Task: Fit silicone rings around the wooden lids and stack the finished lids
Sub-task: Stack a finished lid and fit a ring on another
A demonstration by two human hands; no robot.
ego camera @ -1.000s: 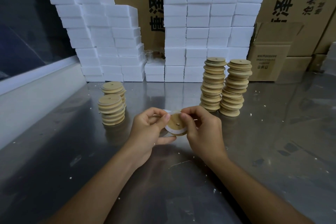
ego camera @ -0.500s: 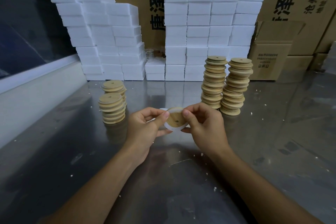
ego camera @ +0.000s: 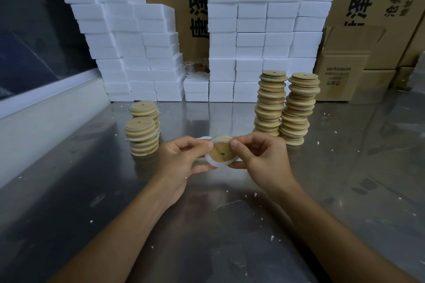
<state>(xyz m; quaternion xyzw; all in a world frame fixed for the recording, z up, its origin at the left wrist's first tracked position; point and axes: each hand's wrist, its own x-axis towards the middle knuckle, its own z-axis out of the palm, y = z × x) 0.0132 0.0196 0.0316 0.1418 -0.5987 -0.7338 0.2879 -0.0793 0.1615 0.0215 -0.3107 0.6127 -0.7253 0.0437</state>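
Note:
A round wooden lid (ego camera: 221, 152) with a small centre hole is held above the steel table, tilted toward me. A white silicone ring (ego camera: 215, 161) wraps its lower edge and loops out behind its upper left. My left hand (ego camera: 184, 158) pinches the lid's left side with thumb and fingers. My right hand (ego camera: 257, 156) pinches the right side, thumb on the lid's face. Two short stacks of lids (ego camera: 142, 135) stand at the left, two tall stacks of lids (ego camera: 285, 108) at the right.
White foam blocks (ego camera: 253, 37) are piled in walls along the back of the steel table (ego camera: 230, 225), with cardboard boxes (ego camera: 345, 64) behind and to the right. A white ledge (ego camera: 46, 117) borders the table's left. Small white crumbs lie scattered on the surface.
The lid has turned a little in my fingers and the ring sits further round its edge. Both hands stay in about the same place.

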